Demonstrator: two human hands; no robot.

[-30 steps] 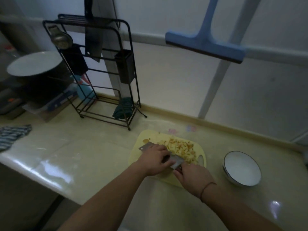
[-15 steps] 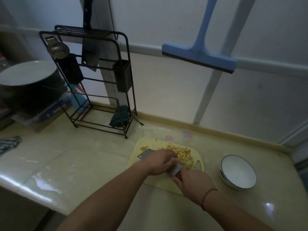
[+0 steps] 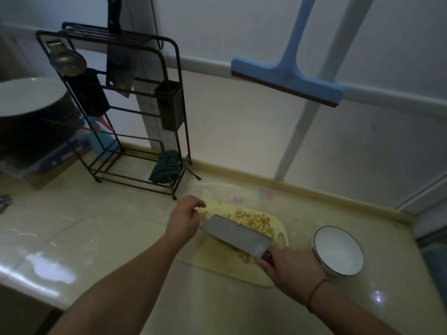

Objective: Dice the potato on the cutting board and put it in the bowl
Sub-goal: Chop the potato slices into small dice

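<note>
Currently, the head view looks down on a pale worktop [image 3: 101,238] against a light wall. A yellow board [image 3: 217,258] lies on the worktop, near its back edge. Diced potato [image 3: 254,220] is heaped on the far half of the board; a few more pieces lie on the board's near side, just under the blade. The right hand [image 3: 290,267] grips the dark handle of a cleaver [image 3: 238,235], fingers curled round it. The blade is tilted with its broad flat face turned up toward the camera and slants across the board from near right to far left, its far edge against the potato heap. The left hand [image 3: 185,220] sits at the board's left end beside the blade tip, fingers loosely curled and holding nothing; whether they touch the blade cannot be told. A white bowl [image 3: 338,250] with a dark rim stands upright on the worktop just right of the board, apart from it. A black wire rack [image 3: 116,117] stands at the back left and carries a second cleaver, a strainer ladle and a dark cup. A blue squeegee [image 3: 287,73] hangs on the wall above the board. A dark pot [image 3: 31,112] sits at the far left.
</note>
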